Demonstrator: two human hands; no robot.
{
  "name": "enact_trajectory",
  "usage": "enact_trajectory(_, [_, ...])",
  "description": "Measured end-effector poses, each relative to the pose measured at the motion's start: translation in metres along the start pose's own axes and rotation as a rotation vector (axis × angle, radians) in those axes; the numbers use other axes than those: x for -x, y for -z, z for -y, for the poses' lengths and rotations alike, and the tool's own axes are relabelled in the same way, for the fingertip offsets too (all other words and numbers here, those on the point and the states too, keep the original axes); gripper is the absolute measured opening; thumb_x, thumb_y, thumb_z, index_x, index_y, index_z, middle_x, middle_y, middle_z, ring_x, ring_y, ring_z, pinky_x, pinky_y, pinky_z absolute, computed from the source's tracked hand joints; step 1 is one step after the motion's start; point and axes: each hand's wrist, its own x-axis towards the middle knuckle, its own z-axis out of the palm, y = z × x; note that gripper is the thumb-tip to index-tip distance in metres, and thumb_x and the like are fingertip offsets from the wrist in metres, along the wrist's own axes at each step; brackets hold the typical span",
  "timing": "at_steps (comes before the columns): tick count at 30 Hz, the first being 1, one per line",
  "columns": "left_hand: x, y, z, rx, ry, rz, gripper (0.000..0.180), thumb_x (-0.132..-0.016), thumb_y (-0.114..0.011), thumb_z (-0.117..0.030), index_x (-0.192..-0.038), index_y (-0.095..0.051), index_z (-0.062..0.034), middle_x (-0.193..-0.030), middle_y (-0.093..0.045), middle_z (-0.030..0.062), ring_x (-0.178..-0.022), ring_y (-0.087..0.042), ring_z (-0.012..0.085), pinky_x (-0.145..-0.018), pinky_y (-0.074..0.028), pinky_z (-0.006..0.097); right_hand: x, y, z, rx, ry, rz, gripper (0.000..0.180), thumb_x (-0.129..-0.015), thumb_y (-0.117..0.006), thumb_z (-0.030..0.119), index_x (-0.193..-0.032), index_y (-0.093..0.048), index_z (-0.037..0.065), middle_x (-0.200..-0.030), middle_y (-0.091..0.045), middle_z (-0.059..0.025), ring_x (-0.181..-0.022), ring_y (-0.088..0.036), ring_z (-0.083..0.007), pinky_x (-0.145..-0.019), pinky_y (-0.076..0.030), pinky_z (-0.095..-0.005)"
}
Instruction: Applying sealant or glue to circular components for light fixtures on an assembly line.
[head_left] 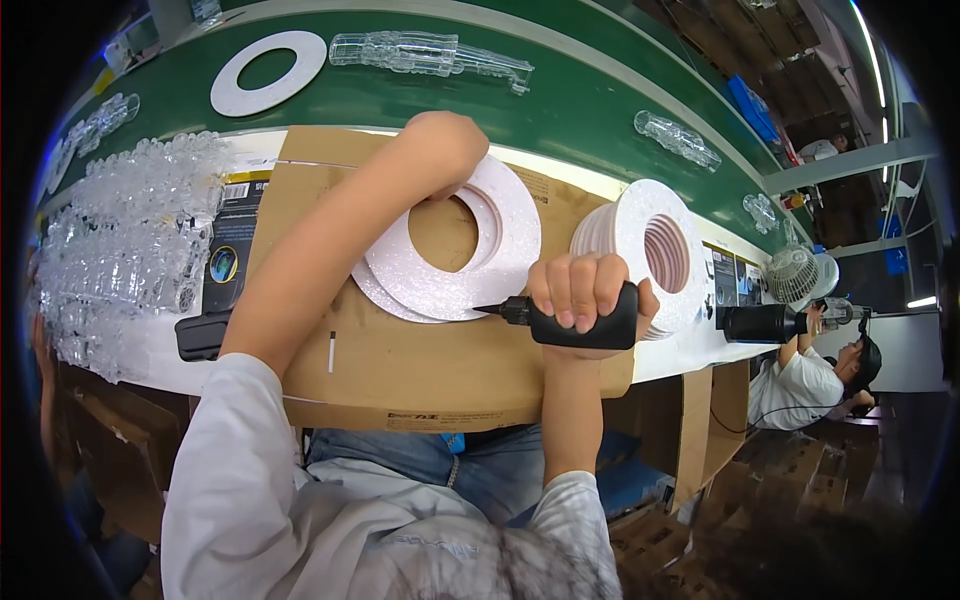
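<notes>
white bench [690,343] is partly covered by cardboard [400,365], a fan [792,275] is parked off right, black bottle [600,333] is wrapped by right fingers [582,285], left hand's [450,145] finger pose can't be told

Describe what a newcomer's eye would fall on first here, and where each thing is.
First, probably the overlapping glittery white flat rings on the brown cardboard sheet, near the centre. To their lower right, the right hand grips a black plastic bottle, its pointed black nozzle aimed left. At far left lies a heap of clear plastic pieces.
</notes>
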Motion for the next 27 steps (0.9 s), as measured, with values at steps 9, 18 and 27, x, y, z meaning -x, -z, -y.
enact_trajectory(9, [0.0036,0.0061,-0.003,-0.009,0.031,0.048,0.035,-0.052,-0.087,-0.003,-0.086,-0.079,-0.0067,-0.089,-0.075,0.0114,-0.08,-0.073,0.0267,-0.066,-0.058,0.04,0.0013,-0.0027,-0.0078,0.022,-0.071,-0.011,0.042,-0.094,-0.038,0.045,-0.069,-0.047,0.013,-0.055,-0.051,-0.0011,-0.052,-0.046,-0.0145,-0.058,-0.039,-0.0322])
enact_trajectory(18, [0.0047,0.008,-0.0041,-0.006,0.029,0.044,0.034,-0.052,-0.086,-0.002,-0.084,-0.079,-0.0073,-0.089,-0.075,0.0115,-0.079,-0.072,0.0267,-0.063,-0.057,0.04,0.0011,-0.0043,-0.0069,0.062,-0.077,-0.006,0.04,-0.091,-0.04,0.045,-0.069,-0.048,0.013,-0.055,-0.051,-0.0011,-0.052,-0.046,-0.0139,-0.058,-0.039,-0.0317])
enact_trajectory(27, [-0.0033,0.0004,-0.0023,-0.099,-0.108,0.004,0.039,-0.052,-0.087,-0.009,-0.089,-0.075,-0.0062,-0.091,-0.073,0.0125,-0.084,-0.072,0.0278,-0.068,-0.058,0.04,-0.0016,-0.0009,-0.0078,-0.004,0.018,-0.001,0.042,-0.095,-0.037,0.046,-0.069,-0.045,0.014,-0.059,-0.05,-0.0014,-0.058,-0.047,-0.0161,-0.061,-0.039,-0.0327])
